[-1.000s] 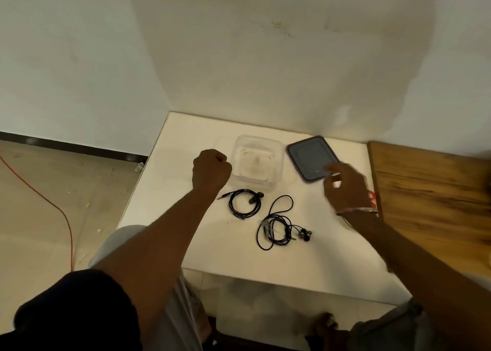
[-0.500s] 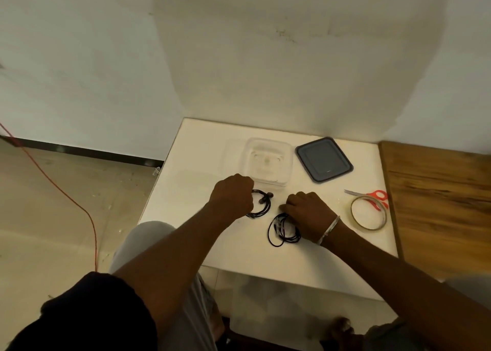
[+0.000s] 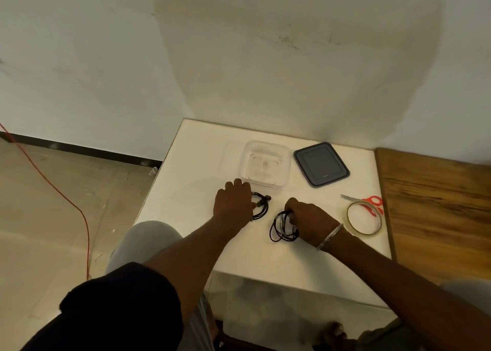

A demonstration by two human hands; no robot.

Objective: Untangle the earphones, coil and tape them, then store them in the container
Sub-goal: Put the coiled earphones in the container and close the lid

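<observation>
Tangled earphones (image 3: 280,229) lie front centre on the white surface (image 3: 191,191). Right grip (image 3: 310,218) is curled, pinching their top edge. Second earphone bundle (image 3: 261,207) just left, with left grip (image 3: 233,204) over its edge, thumb touching; closure cannot be told. Clear container (image 3: 266,144) behind, lid (image 3: 321,164) beside it. Tape roll (image 3: 348,218) and scissors (image 3: 373,202) to the right.

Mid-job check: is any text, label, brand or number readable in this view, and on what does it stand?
No text can be read.
lid: a small pale mark near its front edge, too small to read.
container: moulded marks in the base, blurred and not legible.
tape roll, scissors, earphones: no lettering visible.
</observation>
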